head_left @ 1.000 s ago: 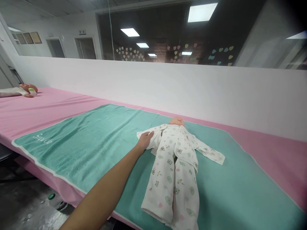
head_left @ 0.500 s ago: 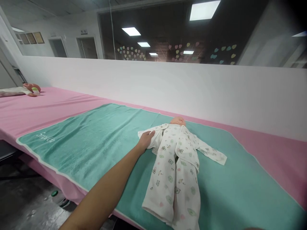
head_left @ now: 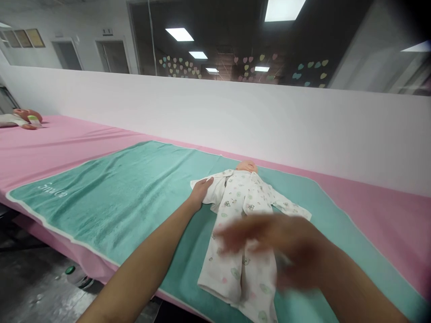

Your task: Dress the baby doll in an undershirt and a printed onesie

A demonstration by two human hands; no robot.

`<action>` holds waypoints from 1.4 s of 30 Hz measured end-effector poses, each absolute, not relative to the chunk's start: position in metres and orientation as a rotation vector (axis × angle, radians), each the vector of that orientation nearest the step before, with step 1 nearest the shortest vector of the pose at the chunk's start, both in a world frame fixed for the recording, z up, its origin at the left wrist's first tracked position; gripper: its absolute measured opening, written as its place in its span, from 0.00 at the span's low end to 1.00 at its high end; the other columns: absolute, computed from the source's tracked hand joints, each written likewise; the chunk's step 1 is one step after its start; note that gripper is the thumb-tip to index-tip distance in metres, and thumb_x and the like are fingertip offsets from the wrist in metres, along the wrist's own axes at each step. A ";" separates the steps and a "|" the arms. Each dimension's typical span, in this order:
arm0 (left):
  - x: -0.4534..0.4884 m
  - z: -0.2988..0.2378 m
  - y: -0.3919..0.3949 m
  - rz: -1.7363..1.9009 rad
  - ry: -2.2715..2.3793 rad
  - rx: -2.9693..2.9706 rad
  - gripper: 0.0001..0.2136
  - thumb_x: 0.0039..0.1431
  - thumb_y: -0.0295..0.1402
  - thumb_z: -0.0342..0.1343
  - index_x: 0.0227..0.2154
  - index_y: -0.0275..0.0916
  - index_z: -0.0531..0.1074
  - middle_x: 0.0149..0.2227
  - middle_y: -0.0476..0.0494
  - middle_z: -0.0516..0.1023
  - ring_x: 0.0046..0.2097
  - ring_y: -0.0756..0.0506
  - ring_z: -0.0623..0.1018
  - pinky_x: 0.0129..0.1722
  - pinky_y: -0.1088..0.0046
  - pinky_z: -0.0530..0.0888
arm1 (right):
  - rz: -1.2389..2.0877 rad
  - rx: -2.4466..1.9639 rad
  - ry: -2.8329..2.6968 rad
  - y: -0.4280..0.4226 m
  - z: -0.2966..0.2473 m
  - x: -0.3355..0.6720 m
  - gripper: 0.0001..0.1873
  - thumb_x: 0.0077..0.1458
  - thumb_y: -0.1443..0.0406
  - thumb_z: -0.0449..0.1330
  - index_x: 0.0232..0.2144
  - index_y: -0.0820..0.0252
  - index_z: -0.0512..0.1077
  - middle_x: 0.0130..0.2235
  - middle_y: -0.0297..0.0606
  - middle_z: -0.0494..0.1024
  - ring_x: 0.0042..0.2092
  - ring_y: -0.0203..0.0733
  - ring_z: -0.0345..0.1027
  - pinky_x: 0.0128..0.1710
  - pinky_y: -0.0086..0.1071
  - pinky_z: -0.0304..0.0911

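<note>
A baby doll [head_left: 247,166] lies on its back on a green towel [head_left: 134,193], dressed in a white printed baby outfit [head_left: 235,197]. My left hand [head_left: 200,192] is closed on the sleeve at the left of the outfit, thumb on top, with the other fingers partly hidden. Over the trouser legs hovers my right hand [head_left: 279,237], smeared by motion, so its fingers cannot be read. It covers part of the outfit's front. The other sleeve [head_left: 292,208] stretches out flat to the right.
A pink sheet [head_left: 84,128] covers the table beneath the towel. Another doll [head_left: 28,117] lies at the far left. A white low wall [head_left: 168,107] with a window above borders the back. A bottle with a green cap [head_left: 76,276] stands on the floor.
My right hand has come in from the lower right, over the trouser legs. My left hand stays at the sleeve. The view has shifted slightly.
</note>
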State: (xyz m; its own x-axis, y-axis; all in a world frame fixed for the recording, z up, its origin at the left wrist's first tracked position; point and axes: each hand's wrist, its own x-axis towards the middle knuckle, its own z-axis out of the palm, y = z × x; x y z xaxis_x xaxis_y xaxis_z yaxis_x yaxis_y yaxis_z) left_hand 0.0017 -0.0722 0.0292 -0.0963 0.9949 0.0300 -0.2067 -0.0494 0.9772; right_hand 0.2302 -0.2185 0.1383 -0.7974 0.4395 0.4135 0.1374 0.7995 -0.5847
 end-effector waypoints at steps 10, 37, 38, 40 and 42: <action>0.005 0.048 -0.083 1.311 0.621 1.061 0.19 0.51 0.41 0.59 0.44 0.34 0.72 0.34 0.41 0.75 0.33 0.49 0.72 0.34 0.74 0.67 | -0.211 -1.668 -2.372 -0.035 0.097 0.145 0.22 0.55 0.65 0.52 0.53 0.56 0.64 0.37 0.44 0.77 0.39 0.47 0.70 0.34 0.33 0.58; 0.075 0.071 -0.120 1.157 1.016 1.872 0.15 0.58 0.40 0.48 0.27 0.38 0.75 0.20 0.48 0.70 0.24 0.50 0.67 0.25 0.74 0.64 | 0.235 -1.852 -1.890 0.000 0.083 0.240 0.20 0.50 0.50 0.52 0.34 0.61 0.69 0.34 0.46 0.76 0.35 0.47 0.67 0.29 0.32 0.54; 0.076 0.077 -0.109 1.223 1.084 1.765 0.14 0.57 0.41 0.48 0.28 0.38 0.75 0.20 0.48 0.70 0.23 0.50 0.67 0.24 0.75 0.63 | 0.259 -1.842 -1.890 0.002 0.083 0.242 0.17 0.50 0.53 0.52 0.31 0.61 0.69 0.33 0.46 0.76 0.35 0.47 0.68 0.29 0.32 0.54; 0.081 0.088 -0.080 1.311 1.198 1.680 0.13 0.54 0.40 0.50 0.29 0.37 0.75 0.22 0.48 0.71 0.23 0.50 0.67 0.24 0.75 0.63 | 0.289 -1.804 -1.877 0.006 0.081 0.246 0.10 0.49 0.59 0.54 0.26 0.60 0.69 0.30 0.43 0.75 0.34 0.46 0.67 0.29 0.32 0.53; 0.089 0.095 -0.048 1.301 1.264 1.719 0.11 0.52 0.37 0.51 0.29 0.37 0.75 0.23 0.48 0.71 0.24 0.50 0.67 0.25 0.75 0.62 | 0.291 -1.771 -1.843 0.008 0.079 0.250 0.06 0.47 0.63 0.54 0.22 0.59 0.68 0.27 0.41 0.75 0.33 0.44 0.67 0.28 0.31 0.53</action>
